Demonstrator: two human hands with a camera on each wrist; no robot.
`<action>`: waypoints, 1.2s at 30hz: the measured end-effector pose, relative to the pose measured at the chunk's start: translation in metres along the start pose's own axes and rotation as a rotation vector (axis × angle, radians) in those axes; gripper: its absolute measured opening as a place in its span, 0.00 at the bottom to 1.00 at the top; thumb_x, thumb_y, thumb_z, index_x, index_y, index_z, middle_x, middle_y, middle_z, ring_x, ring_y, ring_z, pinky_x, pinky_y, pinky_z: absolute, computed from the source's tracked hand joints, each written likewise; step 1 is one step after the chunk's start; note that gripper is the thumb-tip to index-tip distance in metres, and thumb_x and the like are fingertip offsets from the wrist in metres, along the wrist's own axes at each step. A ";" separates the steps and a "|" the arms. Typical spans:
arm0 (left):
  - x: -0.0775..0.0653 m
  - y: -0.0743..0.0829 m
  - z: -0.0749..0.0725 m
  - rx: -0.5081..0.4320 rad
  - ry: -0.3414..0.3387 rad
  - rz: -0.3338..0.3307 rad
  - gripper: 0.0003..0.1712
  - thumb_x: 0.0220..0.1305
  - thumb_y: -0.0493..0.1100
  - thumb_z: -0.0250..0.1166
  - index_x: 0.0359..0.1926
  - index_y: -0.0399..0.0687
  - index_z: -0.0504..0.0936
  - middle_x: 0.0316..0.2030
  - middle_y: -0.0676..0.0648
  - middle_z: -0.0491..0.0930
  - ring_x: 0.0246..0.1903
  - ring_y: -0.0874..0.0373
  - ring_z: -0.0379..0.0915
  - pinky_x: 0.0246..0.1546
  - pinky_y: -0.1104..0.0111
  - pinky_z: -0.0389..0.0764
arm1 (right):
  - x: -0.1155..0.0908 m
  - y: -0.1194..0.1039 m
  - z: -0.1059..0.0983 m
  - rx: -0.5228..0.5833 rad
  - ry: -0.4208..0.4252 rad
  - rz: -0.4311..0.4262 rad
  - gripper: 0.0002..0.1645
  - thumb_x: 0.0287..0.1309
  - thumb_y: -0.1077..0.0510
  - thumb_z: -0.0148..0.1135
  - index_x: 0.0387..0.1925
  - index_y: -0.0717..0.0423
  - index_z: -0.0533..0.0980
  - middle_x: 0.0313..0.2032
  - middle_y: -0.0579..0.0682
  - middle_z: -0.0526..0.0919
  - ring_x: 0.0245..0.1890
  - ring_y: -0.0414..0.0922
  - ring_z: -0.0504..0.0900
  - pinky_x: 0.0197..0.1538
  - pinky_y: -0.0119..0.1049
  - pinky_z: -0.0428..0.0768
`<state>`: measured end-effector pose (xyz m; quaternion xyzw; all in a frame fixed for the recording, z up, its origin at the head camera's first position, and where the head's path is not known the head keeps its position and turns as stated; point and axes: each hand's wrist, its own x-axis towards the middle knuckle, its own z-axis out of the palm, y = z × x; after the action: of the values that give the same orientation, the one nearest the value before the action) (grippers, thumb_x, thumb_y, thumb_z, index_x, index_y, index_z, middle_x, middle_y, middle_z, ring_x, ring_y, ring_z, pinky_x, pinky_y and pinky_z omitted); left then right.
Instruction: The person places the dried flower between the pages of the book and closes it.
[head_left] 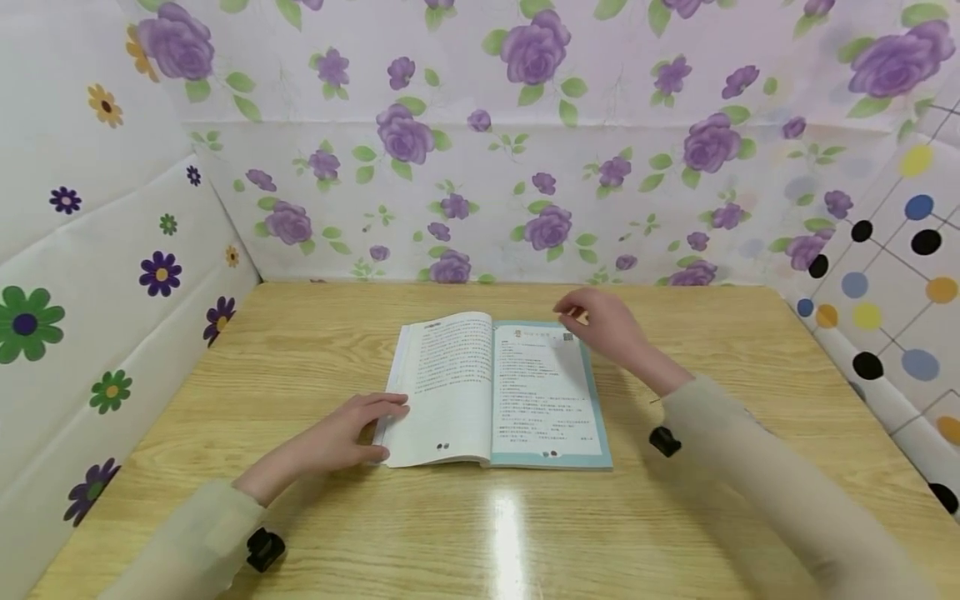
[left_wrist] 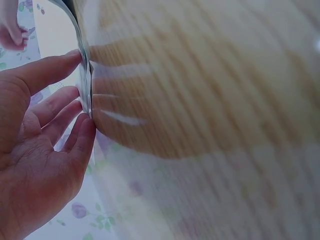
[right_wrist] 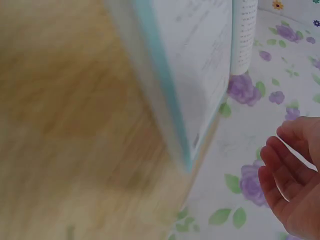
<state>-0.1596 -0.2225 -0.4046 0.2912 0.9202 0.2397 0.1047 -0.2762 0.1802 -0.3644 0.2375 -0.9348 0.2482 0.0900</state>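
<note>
An open book [head_left: 450, 417] lies on the table, its left page white with printed text and its right page [head_left: 546, 392] edged in light blue. At the book's left edge my left hand [head_left: 352, 429] rests, fingertips on the page margin and thumb near the lower corner. In the left wrist view, the thumb and fingertips of the left hand [left_wrist: 50, 125] touch the edge of the pages. My right hand [head_left: 603, 323] hovers over the top right corner of the right page, fingers loosely bent. Nothing shows between the fingers of the right hand [right_wrist: 292, 175] in the right wrist view.
The wooden table [head_left: 300, 342] reaches back to a wall covering [head_left: 480, 183] with purple flowers. Flower-printed white covering [head_left: 97, 333] stands at the left, and dotted covering [head_left: 885, 292] at the right. Small black clips [head_left: 266, 549] hang at both sleeves.
</note>
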 end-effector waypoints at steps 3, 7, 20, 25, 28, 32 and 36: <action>0.000 0.002 -0.002 -0.004 0.000 0.008 0.33 0.60 0.40 0.70 0.66 0.40 0.73 0.70 0.40 0.67 0.68 0.37 0.61 0.65 0.44 0.67 | -0.026 0.014 -0.006 0.007 0.028 -0.007 0.11 0.66 0.59 0.61 0.47 0.59 0.83 0.43 0.54 0.86 0.40 0.48 0.84 0.44 0.45 0.83; 0.001 0.001 -0.002 -0.002 -0.001 0.012 0.33 0.60 0.40 0.71 0.66 0.40 0.73 0.70 0.39 0.67 0.68 0.37 0.61 0.64 0.44 0.67 | -0.059 0.030 -0.011 -0.022 0.038 -0.011 0.10 0.64 0.60 0.63 0.45 0.57 0.84 0.41 0.52 0.86 0.38 0.46 0.84 0.41 0.43 0.83; 0.001 -0.001 -0.002 -0.016 -0.006 0.016 0.32 0.60 0.41 0.70 0.65 0.40 0.73 0.70 0.39 0.67 0.68 0.37 0.61 0.64 0.44 0.67 | -0.131 0.058 -0.034 -0.122 -0.041 0.087 0.07 0.61 0.62 0.65 0.40 0.59 0.84 0.34 0.51 0.85 0.32 0.44 0.83 0.35 0.40 0.82; 0.001 0.002 -0.002 -0.010 0.006 0.001 0.32 0.59 0.40 0.71 0.64 0.40 0.74 0.70 0.39 0.68 0.68 0.36 0.61 0.64 0.43 0.67 | -0.139 0.062 -0.029 -0.196 -0.074 0.099 0.07 0.58 0.62 0.68 0.39 0.59 0.84 0.32 0.51 0.84 0.30 0.43 0.82 0.34 0.40 0.82; 0.002 0.004 -0.002 -0.011 0.010 -0.011 0.32 0.58 0.40 0.72 0.64 0.41 0.75 0.70 0.40 0.68 0.67 0.36 0.61 0.63 0.43 0.67 | -0.141 0.062 -0.025 -0.236 -0.078 0.095 0.05 0.56 0.64 0.69 0.37 0.59 0.83 0.31 0.51 0.83 0.29 0.43 0.80 0.32 0.40 0.81; 0.003 0.006 -0.003 -0.017 0.015 -0.031 0.31 0.57 0.39 0.73 0.62 0.42 0.76 0.69 0.40 0.69 0.66 0.35 0.61 0.62 0.44 0.67 | -0.141 0.059 -0.022 -0.251 -0.073 0.077 0.03 0.55 0.65 0.69 0.33 0.57 0.84 0.31 0.51 0.82 0.29 0.43 0.80 0.31 0.39 0.81; 0.005 0.007 -0.003 -0.022 0.015 -0.050 0.31 0.55 0.38 0.74 0.61 0.41 0.77 0.68 0.39 0.70 0.66 0.34 0.61 0.63 0.43 0.66 | -0.139 0.058 -0.020 -0.246 -0.079 0.058 0.04 0.55 0.65 0.69 0.33 0.55 0.84 0.33 0.51 0.83 0.30 0.44 0.82 0.33 0.39 0.82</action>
<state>-0.1613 -0.2160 -0.3987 0.2654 0.9253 0.2491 0.1067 -0.1821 0.2900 -0.4115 0.2069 -0.9676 0.1246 0.0741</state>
